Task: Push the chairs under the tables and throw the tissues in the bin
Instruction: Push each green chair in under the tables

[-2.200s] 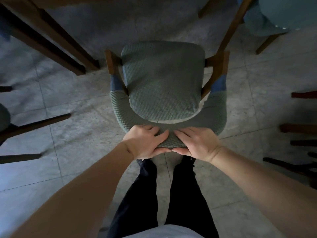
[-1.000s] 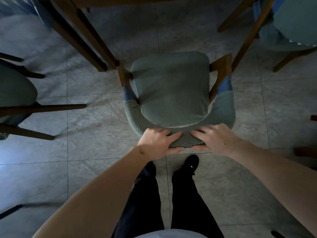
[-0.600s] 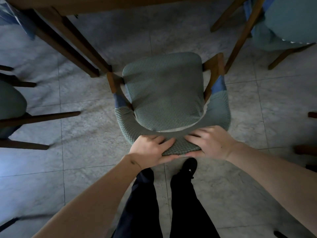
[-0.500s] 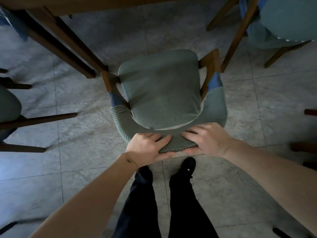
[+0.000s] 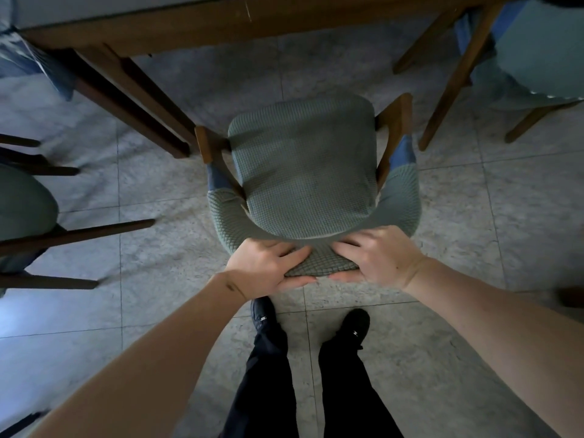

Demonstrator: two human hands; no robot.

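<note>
chair [image 5: 303,172] before table [image 5: 196,23], hands [image 5: 319,263] on backrest

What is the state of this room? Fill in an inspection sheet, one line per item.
Surface: grey stone-tile floor, bare where it shows.
Job's things: green fabric-covered wooden armchair, its seat still out in front of the brown wooden table; no tissues or bin seen.
Clutter: nothing seen.
Hands: left hand and right hand both grip the top of the armchair's backrest, fingers over it, thumbs behind.
Cables: nothing seen.
Surroundings: a teal-seated chair at upper right, another green-seated chair at the left edge; the person's black shoes stand behind the armchair.
</note>
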